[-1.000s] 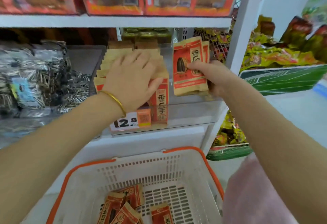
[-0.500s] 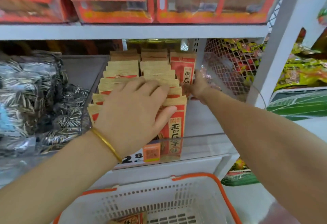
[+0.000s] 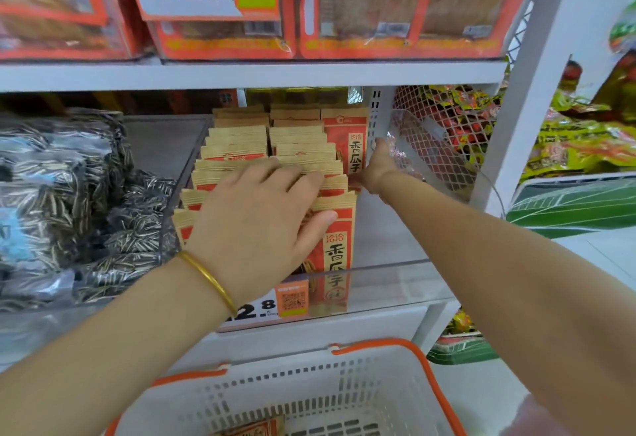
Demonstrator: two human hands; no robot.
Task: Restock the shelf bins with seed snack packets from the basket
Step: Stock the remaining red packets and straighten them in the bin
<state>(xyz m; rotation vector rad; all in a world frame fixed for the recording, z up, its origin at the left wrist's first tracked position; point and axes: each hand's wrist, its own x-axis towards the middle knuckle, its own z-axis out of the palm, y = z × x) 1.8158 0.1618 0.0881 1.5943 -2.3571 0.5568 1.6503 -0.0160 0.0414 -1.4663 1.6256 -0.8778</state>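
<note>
Bin (image 3: 389, 229) right half: bare floor, open lane near to far. Packets (image 3: 237, 146) fill left half; left hand (image 3: 261, 225) lies flat over near ones. Right hand (image 3: 377, 167) occupies lane's far end. Mesh (image 3: 444, 133) blocks right side; shelf (image 3: 275, 74) caps height; clear lip (image 3: 395, 265) fronts bin.

Bright, even overhead light, soft shadows. Glare on clear bin front (image 3: 385, 284) at 5 o'clock. Boxed snacks (image 3: 220, 36) at 12 o'clock blurred. Edges bowed.
</note>
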